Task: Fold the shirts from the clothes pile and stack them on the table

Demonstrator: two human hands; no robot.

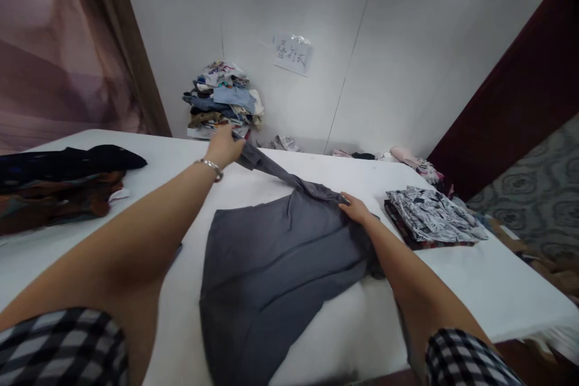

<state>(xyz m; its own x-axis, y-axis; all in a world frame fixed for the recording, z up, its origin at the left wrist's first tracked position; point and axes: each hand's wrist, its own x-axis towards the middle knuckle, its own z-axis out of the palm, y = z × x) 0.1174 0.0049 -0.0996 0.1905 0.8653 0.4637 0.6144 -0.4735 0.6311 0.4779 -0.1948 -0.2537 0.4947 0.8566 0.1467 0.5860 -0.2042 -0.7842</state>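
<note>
Grey shirt [275,253] under both hands

Shirt [275,265] mid-table [474,289]; folded stack [432,217] right of it; clothes [58,184] left; pile [224,99] behind, against wall [384,42], sign [293,54] above.

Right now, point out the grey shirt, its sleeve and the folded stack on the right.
Grey shirt [280,265], head view, middle of body.
Sleeve [275,170], head view, mid-length.
Folded stack [429,212], head view, top piece.
</note>
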